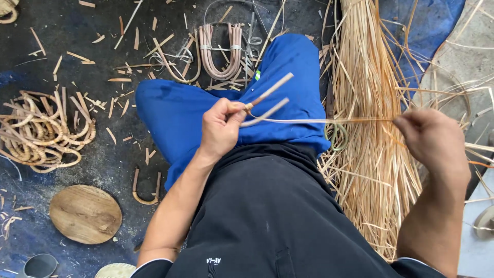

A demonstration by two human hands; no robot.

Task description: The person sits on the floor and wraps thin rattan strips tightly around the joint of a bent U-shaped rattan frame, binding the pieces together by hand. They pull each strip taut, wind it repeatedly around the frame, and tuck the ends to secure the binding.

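at the far left a heap of bent rattan hoops [43,131] lies tangled on the dark floor [103,20], with short offcuts [77,56] scattered around it. below the heap sits a round wooden disc [85,214], and a single u-shaped rattan piece [145,189] lies between the disc and the person's knee. further up, a tied bundle of u-bent canes [221,51] rests just beyond the blue trousers [180,110].

the left hand [222,127] is curled closed over the knee, thumb and fingers pinching the bend of a folded rattan cane [267,100], whose two ends stick out up and to the right like a fork. a thin pale rattan strip [329,121] runs from that pinch straight across to the right, above the trouser leg and in front of the big sheaf of loose rattan strips [368,128] that lies on the floor beside the leg, partly over a blue tarp [437,25].

the right hand [432,141] is closed on the far end of the strip, its back to the camera; the fingertips are hidden, so the exact grip cannot be told.
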